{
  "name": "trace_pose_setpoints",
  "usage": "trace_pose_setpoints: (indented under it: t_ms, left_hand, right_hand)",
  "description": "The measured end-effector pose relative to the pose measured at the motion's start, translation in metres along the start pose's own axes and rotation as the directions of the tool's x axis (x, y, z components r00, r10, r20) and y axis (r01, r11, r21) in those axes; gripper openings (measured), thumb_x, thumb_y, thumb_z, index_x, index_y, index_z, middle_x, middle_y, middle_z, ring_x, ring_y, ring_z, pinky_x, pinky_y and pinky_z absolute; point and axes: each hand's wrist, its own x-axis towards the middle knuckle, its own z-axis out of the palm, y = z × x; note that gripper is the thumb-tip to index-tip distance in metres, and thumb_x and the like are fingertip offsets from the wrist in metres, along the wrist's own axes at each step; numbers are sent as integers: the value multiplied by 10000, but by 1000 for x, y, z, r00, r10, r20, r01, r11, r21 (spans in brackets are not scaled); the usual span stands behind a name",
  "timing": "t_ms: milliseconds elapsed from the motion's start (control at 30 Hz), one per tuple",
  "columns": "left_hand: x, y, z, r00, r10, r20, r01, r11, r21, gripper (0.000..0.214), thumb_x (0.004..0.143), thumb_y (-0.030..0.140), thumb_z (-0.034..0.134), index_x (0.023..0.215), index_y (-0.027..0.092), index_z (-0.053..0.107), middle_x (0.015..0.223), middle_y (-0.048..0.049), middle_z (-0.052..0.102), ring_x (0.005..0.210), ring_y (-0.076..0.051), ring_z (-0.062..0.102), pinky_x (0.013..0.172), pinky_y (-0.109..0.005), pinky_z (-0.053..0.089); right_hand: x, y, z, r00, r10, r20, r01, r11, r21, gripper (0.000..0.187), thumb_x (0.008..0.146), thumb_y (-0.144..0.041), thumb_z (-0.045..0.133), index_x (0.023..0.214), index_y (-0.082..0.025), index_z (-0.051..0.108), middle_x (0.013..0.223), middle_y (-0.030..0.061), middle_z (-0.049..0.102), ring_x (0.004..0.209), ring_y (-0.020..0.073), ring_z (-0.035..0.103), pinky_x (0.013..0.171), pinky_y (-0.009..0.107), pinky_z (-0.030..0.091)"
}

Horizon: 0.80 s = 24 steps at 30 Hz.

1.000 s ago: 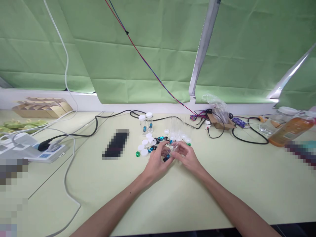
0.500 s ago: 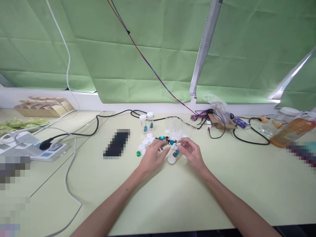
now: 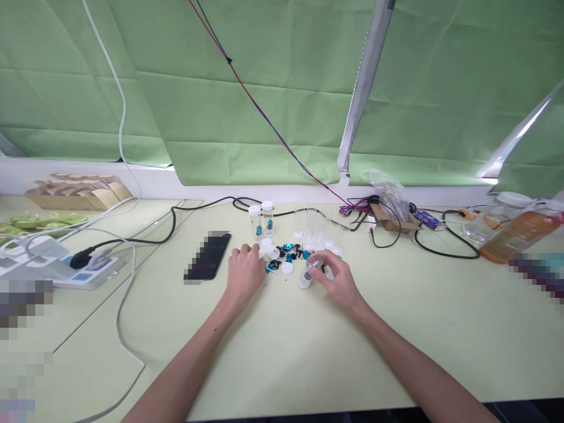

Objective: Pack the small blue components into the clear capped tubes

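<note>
My right hand is closed around a clear plastic tube, which leans toward me with a blue part inside. Further left, my left hand is over the edge of a group of white caps. Its fingers are bent down, and whatever they grip is hidden behind the knuckles. Between the hands lie small blue and black parts and a loose white cap. Two capped tubes with blue parts inside stand behind the left hand. Several uncapped clear tubes stand beyond the right hand.
A black phone lies left of my left hand. Further left are a power strip and cables. At the back right, a small cardboard box holds a plastic bag. An orange bottle leans on the right.
My left hand has moved left, away from the tube and over to the white caps. My right hand keeps hold of the tube, with little movement.
</note>
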Motion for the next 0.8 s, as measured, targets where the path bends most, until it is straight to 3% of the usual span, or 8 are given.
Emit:
trace_pose_setpoints:
  t_ms: [333, 633, 800]
  left_hand:
    - [5, -5, 15, 999, -27, -27, 24, 996, -90, 344, 909, 288, 439, 1164, 136, 612, 1111, -187, 632, 982, -353, 550, 795, -413, 401]
    - [15, -17, 32, 1000, 10, -21, -15, 970, -242, 260, 881, 262, 474, 946, 173, 709, 987, -156, 689, 925, -302, 596, 797, -370, 387]
    - [16, -18, 34, 999, 5, -46, -17, 962, -271, 239, 864, 257, 491, 917, 182, 712, 981, -154, 702, 953, -325, 590, 797, -377, 392]
  right_hand:
    - [-1, 4, 2, 993, 92, 70, -81, 985, -151, 301, 775, -338, 718, 1049, -225, 665, 1068, 53, 694, 958, 230, 615, 885, 369, 456]
    - [-2, 3, 2, 981, 125, 147, -97, 978, -185, 285, 783, -310, 699, 1059, -240, 679, 1074, 38, 701, 972, 221, 631, 909, 371, 454]
    - [-1, 1, 2, 978, 124, 165, -92, 977, -190, 241, 804, -305, 675, 1036, -237, 678, 1039, 37, 704, 966, 230, 627, 907, 381, 457]
